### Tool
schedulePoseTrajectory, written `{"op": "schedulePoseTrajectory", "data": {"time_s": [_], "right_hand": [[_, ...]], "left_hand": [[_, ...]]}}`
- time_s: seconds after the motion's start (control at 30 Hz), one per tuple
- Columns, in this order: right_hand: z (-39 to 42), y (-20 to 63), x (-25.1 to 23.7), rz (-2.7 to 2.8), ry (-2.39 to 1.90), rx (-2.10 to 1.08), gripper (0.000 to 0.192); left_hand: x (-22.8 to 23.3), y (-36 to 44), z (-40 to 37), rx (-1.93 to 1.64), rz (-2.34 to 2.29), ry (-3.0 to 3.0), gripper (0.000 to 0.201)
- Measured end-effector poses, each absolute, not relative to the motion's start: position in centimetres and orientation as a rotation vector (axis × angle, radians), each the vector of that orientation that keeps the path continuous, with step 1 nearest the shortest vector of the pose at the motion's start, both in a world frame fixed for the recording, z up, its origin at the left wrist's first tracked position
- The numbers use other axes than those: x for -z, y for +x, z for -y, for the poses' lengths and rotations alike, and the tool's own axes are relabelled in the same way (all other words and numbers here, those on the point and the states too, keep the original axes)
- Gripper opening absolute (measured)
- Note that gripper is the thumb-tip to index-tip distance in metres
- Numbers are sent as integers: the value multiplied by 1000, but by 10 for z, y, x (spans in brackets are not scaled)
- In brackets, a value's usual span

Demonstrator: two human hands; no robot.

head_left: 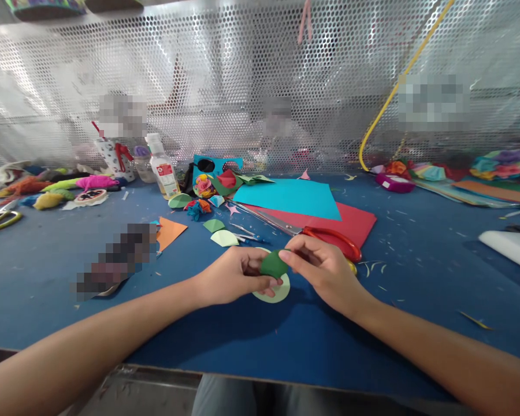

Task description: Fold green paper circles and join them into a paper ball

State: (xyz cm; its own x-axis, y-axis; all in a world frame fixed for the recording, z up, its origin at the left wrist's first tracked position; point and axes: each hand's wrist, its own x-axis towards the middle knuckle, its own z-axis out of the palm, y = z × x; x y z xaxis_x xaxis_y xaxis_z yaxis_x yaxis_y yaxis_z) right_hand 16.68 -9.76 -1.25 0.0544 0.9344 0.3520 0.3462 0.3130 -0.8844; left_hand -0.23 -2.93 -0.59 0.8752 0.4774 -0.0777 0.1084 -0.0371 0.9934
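**Green paper piece pinched between both hands**

Forearms enter from 7 and 5 o'clock. Left hand [231,281] and right hand [325,268] meet, both pinching one dark green paper piece [272,264] above one pale green disc [277,290] on the counter [416,300]. One red-handled scissors [329,237] at 1 o'clock, partly hidden by the right hand.

No readable writing

The glue bottle [162,167] carries a red and white label, its print too small to read.
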Motion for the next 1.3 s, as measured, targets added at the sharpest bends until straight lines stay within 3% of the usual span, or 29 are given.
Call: {"op": "schedulePoseTrajectory", "data": {"time_s": [0.3, 0.57, 0.93, 1.3], "right_hand": [[96, 167, 10, 1368, -1235, -702, 19], [100, 166, 8, 1572, -1168, -748, 17], [99, 165, 11, 1632, -1179, -768, 9], [97, 165, 13, 1523, -1217, -731, 17]], "left_hand": [[1, -3, 29, -386, -568, 1651, 25], [-3, -5, 32, -522, -682, 2190, 30], [-6, -6, 35, -497, -587, 2027, 24], [1, -5, 32, -453, -587, 1764, 11]]}}
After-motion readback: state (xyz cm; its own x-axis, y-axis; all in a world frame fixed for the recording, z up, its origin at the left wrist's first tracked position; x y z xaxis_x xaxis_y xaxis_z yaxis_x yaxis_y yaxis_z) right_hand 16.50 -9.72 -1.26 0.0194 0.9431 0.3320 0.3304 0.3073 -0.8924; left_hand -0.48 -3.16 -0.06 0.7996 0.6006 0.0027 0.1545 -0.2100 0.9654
